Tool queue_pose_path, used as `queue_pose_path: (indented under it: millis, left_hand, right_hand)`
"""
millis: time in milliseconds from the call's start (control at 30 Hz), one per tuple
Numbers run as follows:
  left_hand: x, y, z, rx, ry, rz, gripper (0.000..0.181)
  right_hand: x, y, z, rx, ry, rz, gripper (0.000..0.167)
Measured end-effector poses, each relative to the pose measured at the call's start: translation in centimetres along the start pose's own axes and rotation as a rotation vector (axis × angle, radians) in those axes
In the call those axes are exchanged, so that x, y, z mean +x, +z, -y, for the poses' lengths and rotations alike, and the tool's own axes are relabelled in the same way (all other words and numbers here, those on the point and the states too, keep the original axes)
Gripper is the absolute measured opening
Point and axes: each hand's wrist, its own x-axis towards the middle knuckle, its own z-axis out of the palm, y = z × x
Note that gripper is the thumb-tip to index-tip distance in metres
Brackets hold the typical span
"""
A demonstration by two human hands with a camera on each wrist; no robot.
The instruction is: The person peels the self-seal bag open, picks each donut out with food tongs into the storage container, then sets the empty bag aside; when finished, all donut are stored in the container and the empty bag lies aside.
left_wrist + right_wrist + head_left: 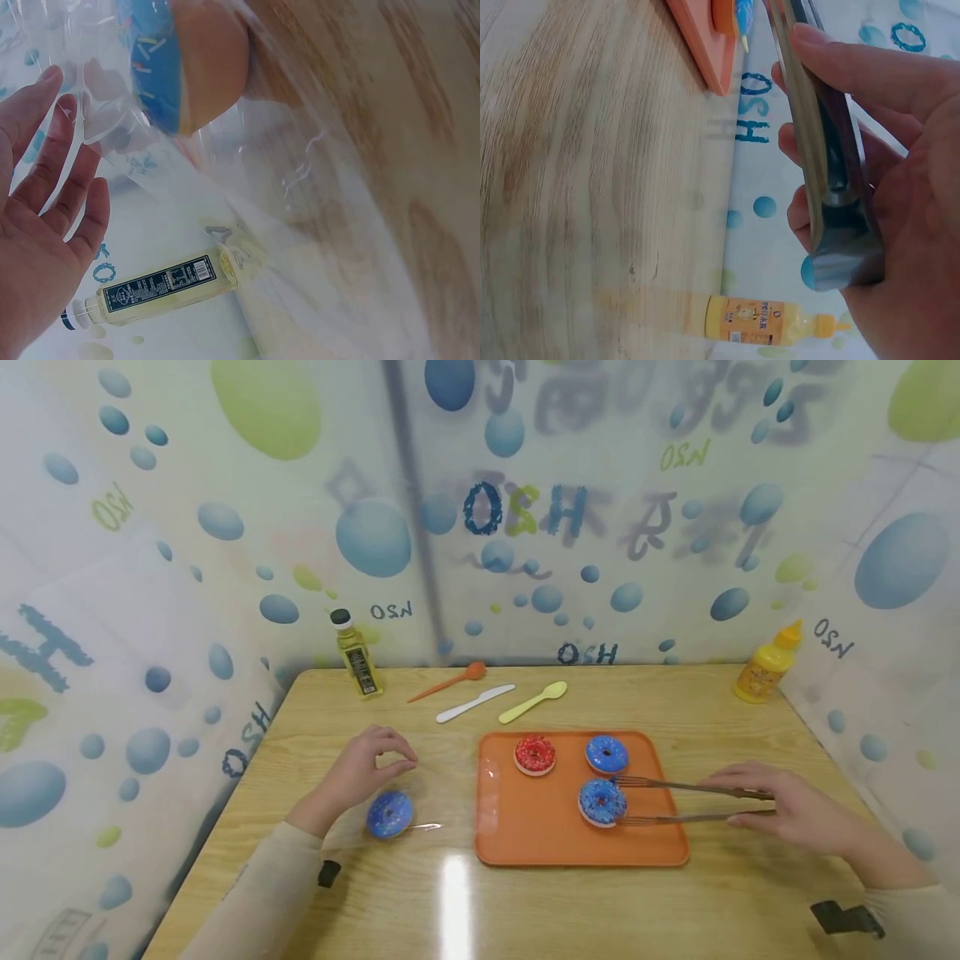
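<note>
My left hand pinches the edge of a clear plastic bag between thumb and fingers. Inside the bag, a blue sprinkled donut rests at the table's left, just below that hand. My right hand grips metal tongs, also close up in the right wrist view. The tong tips lie on either side of a blue donut on the orange tray; whether they squeeze it I cannot tell. Another blue donut and a red donut sit along the tray's far side.
An orange utensil, a white knife and a yellow spoon lie behind the tray. A bottle of yellowish liquid stands at the back left, a yellow squeeze bottle at the back right. Patterned curtains surround the wooden table.
</note>
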Motion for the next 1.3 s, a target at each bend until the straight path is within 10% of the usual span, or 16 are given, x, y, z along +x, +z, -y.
queue_pose_path:
  millis: [667, 1300]
  left_hand:
    - [0.1, 0.0, -0.1, 0.008, -0.001, 0.011, 0.007]
    - [0.2, 0.0, -0.2, 0.007, 0.019, -0.005, 0.006]
  right_hand:
    - [-0.3, 0.5, 0.3, -0.03, 0.071, 0.009, 0.063]
    - [7.2, 6.5, 6.3, -0.036, 0.056, -0.008, 0.049]
